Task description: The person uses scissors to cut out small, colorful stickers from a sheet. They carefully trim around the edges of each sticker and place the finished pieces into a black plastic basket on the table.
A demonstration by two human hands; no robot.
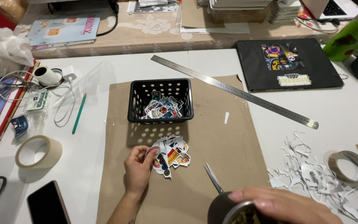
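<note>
A small pile of cut-out stickers point(171, 154) lies on the brown paper sheet point(212, 145) just in front of the black perforated basket point(160, 101); the left hand point(139, 168) rests at the pile's left edge, its fingers pinched on one pale sticker there; the right hand point(280, 203) lies curled over the rim of a dark round tin point(228, 209) at the lower edge of the view, gripping it from above; a pair of scissors point(213, 178) lies on the paper just beside that tin, blades pointing up towards the pile. More stickers already sit inside the basket, so some appear sorted while the loose pile remains outside. To the right, white paper offcuts point(311, 170) litter the white surface point(344, 112), near a roll of tape point(349, 166); a long steel ruler point(233, 89) lies diagonally above; a black album point(286, 66) sits beyond it.
</note>
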